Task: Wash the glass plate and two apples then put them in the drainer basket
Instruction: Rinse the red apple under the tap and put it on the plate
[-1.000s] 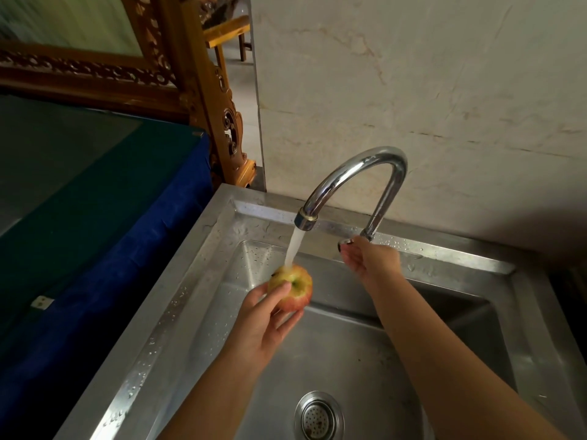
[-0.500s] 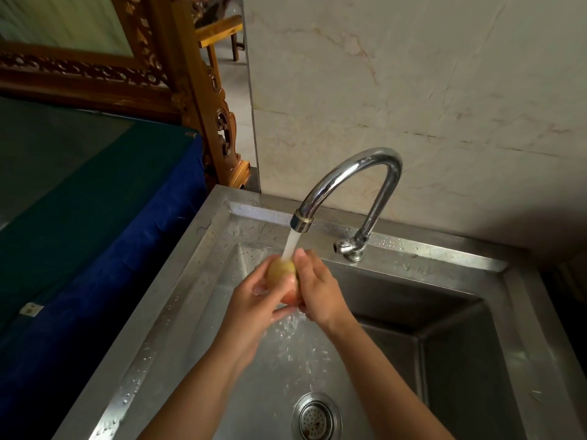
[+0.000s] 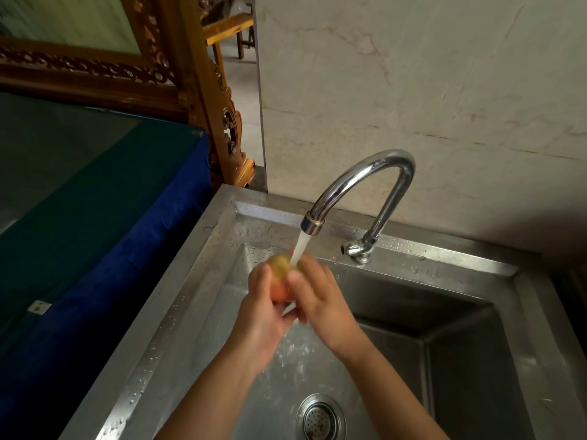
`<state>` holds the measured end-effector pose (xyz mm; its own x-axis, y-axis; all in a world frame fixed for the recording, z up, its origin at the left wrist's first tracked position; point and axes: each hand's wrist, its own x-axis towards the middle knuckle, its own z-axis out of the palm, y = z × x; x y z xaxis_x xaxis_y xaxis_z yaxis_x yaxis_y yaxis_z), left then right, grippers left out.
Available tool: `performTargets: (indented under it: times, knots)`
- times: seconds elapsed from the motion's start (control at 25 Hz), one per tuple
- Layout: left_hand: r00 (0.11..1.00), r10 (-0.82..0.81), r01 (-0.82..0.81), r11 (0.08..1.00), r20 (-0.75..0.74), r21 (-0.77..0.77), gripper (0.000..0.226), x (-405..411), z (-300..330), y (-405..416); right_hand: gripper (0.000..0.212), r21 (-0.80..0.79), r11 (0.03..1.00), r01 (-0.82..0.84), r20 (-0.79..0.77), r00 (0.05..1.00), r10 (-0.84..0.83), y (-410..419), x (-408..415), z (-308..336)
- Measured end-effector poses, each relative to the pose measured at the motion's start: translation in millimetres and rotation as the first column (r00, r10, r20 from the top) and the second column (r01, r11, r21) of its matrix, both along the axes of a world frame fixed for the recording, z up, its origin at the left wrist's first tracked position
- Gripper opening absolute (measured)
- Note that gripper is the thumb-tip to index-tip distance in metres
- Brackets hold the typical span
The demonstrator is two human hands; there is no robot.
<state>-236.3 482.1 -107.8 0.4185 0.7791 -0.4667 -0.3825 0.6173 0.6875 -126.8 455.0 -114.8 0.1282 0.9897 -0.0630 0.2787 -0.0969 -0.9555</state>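
A yellow-and-red apple sits under the running water from the chrome tap. My left hand cups it from the left and below. My right hand presses on it from the right, fingers wrapped over its top. Both hands hover over the steel sink, above its basin. Much of the apple is hidden between my fingers. Neither the glass plate, the second apple nor the drainer basket is in view.
The sink drain lies below my forearms. The tap's handle is on the sink's back ledge. A table with a blue-and-green cloth stands to the left, a carved wooden frame behind it. A marble wall backs the sink.
My right hand left the tap handle and came onto the apple beside my left hand. The apple has since turned between both hands under the stream.
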Motion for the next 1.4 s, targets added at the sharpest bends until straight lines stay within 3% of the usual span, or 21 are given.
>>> performTargets:
  times: [0.08, 0.2, 0.28, 0.4, 0.48, 0.56, 0.6, 0.68, 0.76, 0.84, 0.92, 1.08, 1.4]
  knots:
    - [0.999, 0.045, -0.045, 0.999, 0.028, -0.008, 0.041, -3.5, 2.4, 1.4, 0.047, 0.014, 0.998, -0.062, 0.061, 0.996, 0.061, -0.9, -1.9, 1.0]
    - [0.996, -0.083, 0.087, 0.984, -0.032, 0.154, 0.041, -9.2, 7.9, 7.9, 0.032, -0.062, 0.998, 0.017, -0.197, 0.98, -0.029, -3.5, 1.4, 5.8]
    - [0.979, -0.206, 0.204, 0.963, -0.011, 0.176, 0.039, -12.0, 16.0, 12.7, 0.047, -0.129, 0.989, 0.068, -0.29, 0.951, -0.104, -5.3, 4.0, 6.8]
    - [0.963, -0.268, 0.265, 0.956, 0.006, 0.123, 0.036, -17.2, 20.1, 14.9, 0.066, -0.182, 0.976, 0.118, -0.23, 0.96, -0.159, -1.9, 9.7, 10.0]
    - [0.977, -0.214, 0.215, 0.972, -0.024, 0.095, 0.042, -18.2, 16.9, 13.0, 0.064, -0.234, 0.966, 0.111, -0.155, 0.977, -0.149, 0.7, 8.8, 12.5]
    - [0.993, -0.116, 0.117, 0.991, -0.027, 0.057, 0.045, -13.8, 16.0, 9.1, 0.04, -0.177, 0.977, 0.122, -0.1, 0.985, -0.142, -0.1, 6.9, 12.8]
    - [0.997, -0.067, 0.068, 0.998, -0.023, 0.013, 0.045, -10.2, 16.7, 7.6, 0.027, -0.136, 0.985, 0.101, -0.101, 0.988, -0.115, -1.1, 6.5, 14.4]
    - [0.998, 0.05, -0.045, 0.983, 0.024, -0.18, 0.043, -2.7, 21.3, 7.7, 0.021, -0.102, 0.993, 0.065, -0.13, 0.988, -0.078, -0.3, 14.6, 15.9]
    - [0.986, 0.147, -0.104, 0.914, 0.079, -0.392, 0.041, 3.1, 29.1, 8.3, 0.016, -0.16, 0.961, 0.226, -0.115, 0.962, -0.246, 6.8, 34.0, 15.3]
    - [0.978, 0.187, -0.117, 0.866, 0.098, -0.485, 0.036, 7.2, 34.2, 8.3, 0.022, -0.274, 0.842, 0.465, -0.123, 0.851, -0.511, 19.0, 57.2, 11.0]
    - [0.976, 0.197, -0.121, 0.848, 0.096, -0.516, 0.032, 10.5, 33.2, 6.6, 0.031, -0.338, 0.75, 0.569, -0.022, 0.792, -0.61, 33.7, 73.6, 4.5]
    - [0.966, 0.243, -0.154, 0.815, 0.089, -0.559, 0.044, 8.4, 28.3, 4.0, 0.032, -0.335, 0.717, 0.612, 0.121, 0.782, -0.611, 54.0, 84.6, -6.0]
    - [0.957, 0.259, -0.135, 0.799, 0.133, -0.586, 0.041, -0.2, 22.7, 1.5, 0.032, -0.375, 0.739, 0.56, 0.005, 0.798, -0.602, 38.3, 86.2, -16.1]
